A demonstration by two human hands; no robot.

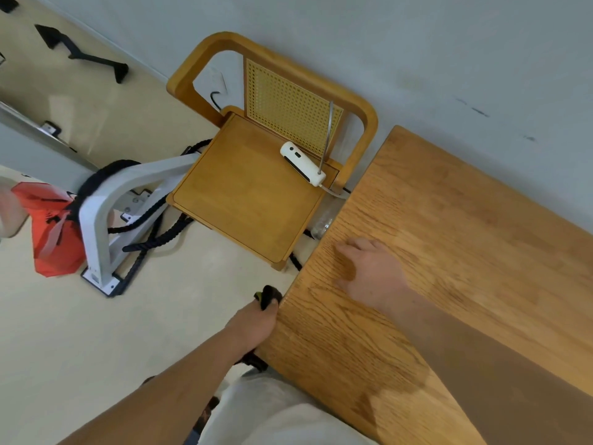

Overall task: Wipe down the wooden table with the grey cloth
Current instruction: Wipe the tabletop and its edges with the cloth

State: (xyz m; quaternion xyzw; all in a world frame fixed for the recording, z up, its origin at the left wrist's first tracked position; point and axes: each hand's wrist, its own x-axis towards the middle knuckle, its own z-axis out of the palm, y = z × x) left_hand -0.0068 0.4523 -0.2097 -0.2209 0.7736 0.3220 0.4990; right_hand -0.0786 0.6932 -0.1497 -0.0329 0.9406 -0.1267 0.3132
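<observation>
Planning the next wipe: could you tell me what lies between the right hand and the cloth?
In the head view, only bare wooden table separates the right hand from the grey cloth that the left hand grips.

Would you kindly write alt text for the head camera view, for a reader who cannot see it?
A person's left hand grips a grey cloth at the edge of a wooden table, while the right hand rests flat on the tabletop. Beside the table stands a wooden chair with a white device on its seat.
</observation>
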